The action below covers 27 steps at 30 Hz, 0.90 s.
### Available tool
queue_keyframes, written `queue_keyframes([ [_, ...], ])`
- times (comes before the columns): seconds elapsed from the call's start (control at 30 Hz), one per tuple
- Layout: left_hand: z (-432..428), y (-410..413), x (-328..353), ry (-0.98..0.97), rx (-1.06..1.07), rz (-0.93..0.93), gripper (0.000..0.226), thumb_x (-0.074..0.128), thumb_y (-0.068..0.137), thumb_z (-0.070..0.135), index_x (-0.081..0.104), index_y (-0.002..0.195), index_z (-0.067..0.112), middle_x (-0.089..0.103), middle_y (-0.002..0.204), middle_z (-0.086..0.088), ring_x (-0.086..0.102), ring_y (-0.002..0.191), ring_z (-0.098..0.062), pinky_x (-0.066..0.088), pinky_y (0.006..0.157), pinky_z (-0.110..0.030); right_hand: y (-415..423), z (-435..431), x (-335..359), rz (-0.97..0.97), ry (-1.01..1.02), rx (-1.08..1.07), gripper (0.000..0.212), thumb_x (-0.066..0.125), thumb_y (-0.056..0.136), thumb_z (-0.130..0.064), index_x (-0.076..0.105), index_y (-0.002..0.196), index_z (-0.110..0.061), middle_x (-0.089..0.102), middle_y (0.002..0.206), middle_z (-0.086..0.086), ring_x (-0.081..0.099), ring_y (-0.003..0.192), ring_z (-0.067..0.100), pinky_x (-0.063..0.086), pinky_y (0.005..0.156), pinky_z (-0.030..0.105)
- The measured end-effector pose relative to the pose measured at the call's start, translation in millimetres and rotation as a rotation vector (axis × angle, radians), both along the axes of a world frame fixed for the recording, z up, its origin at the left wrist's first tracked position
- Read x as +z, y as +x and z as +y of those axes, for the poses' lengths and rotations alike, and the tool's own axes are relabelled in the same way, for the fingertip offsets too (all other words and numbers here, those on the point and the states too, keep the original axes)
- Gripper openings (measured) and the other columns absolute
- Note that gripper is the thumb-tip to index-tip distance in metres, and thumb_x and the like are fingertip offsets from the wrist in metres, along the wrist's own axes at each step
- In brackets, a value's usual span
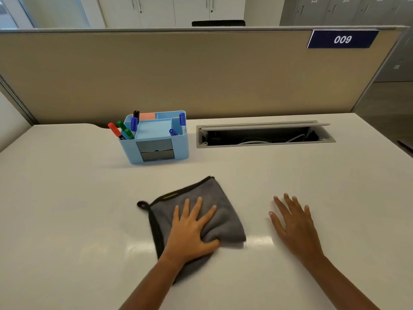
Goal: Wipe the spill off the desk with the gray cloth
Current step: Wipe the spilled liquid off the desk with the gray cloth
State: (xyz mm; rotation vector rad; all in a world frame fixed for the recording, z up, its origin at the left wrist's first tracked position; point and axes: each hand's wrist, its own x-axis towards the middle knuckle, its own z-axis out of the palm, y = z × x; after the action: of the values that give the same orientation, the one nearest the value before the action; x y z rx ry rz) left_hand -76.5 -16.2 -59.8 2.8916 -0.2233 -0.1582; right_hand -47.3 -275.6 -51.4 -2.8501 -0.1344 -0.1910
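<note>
— What carries everything?
— A white counter (67, 198), glossy, backed by a beige partition.
— What lies on it?
— A gray cloth (214, 211), flat near the middle, with the left hand (190, 231) pressed on it. The right hand (295, 224) rests palm-down just beside it. Further back stands a light blue organizer (156, 151) with markers, and beside that an open cable hatch (263, 135) is set into the surface.

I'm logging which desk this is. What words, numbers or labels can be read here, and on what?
"009": white digits on the blue sign on the partition.
Locker number plates, top right: too blurred to read.
Marker label in the blue desk organizer: too small to read.
Yellow tag on the gray cloth: unreadable.
</note>
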Motion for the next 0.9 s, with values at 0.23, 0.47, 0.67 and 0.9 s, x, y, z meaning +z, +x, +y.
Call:
queue_keyframes([
  [0.23, 57, 60, 16, 0.085, 0.114, 0.016, 0.1, 0.014, 0.054, 0.08, 0.007, 0.144, 0.037, 0.001, 0.158, -0.008, 0.003, 0.145, -0.031, 0.005, 0.116, -0.052, -5, -6, -9, 0.059, 0.074, -0.078, 0.046, 0.049, 0.092, -0.03, 0.041, 0.137, -0.02, 0.034, 0.15, 0.007, 0.025, 0.142, 0.024, 0.015, 0.117, 0.044],
  [0.47, 141, 16, 23, 0.103, 0.467, -0.027, 0.141, -0.022, 0.024, 0.093, 0.017, 0.144, 0.03, 0.014, 0.155, -0.017, 0.015, 0.141, -0.039, 0.015, 0.114, -0.051, -4, -8, -12, 0.037, 0.084, -0.079, 0.045, 0.049, 0.092, -0.029, 0.043, 0.136, -0.02, 0.037, 0.149, 0.008, 0.027, 0.141, 0.025, 0.016, 0.116, 0.045],
  [0.67, 123, -38, 20, 0.077, 0.615, -0.068, 0.133, -0.02, 0.036, 0.091, 0.026, 0.143, 0.026, 0.023, 0.15, -0.026, 0.02, 0.137, -0.045, 0.015, 0.112, -0.054, -4, -6, -13, 0.009, 0.064, -0.087, 0.046, 0.052, 0.091, -0.028, 0.045, 0.135, -0.017, 0.038, 0.148, 0.01, 0.03, 0.14, 0.028, 0.019, 0.115, 0.048],
  [0.9, 62, -74, 17, 0.078, 0.545, 0.001, 0.119, -0.013, 0.047, 0.09, 0.025, 0.142, 0.031, 0.022, 0.151, -0.025, 0.019, 0.138, -0.048, 0.016, 0.112, -0.057, -6, -4, -12, 0.007, 0.043, -0.095, 0.046, 0.052, 0.091, -0.027, 0.045, 0.135, -0.015, 0.04, 0.146, 0.013, 0.031, 0.139, 0.03, 0.021, 0.114, 0.05],
])
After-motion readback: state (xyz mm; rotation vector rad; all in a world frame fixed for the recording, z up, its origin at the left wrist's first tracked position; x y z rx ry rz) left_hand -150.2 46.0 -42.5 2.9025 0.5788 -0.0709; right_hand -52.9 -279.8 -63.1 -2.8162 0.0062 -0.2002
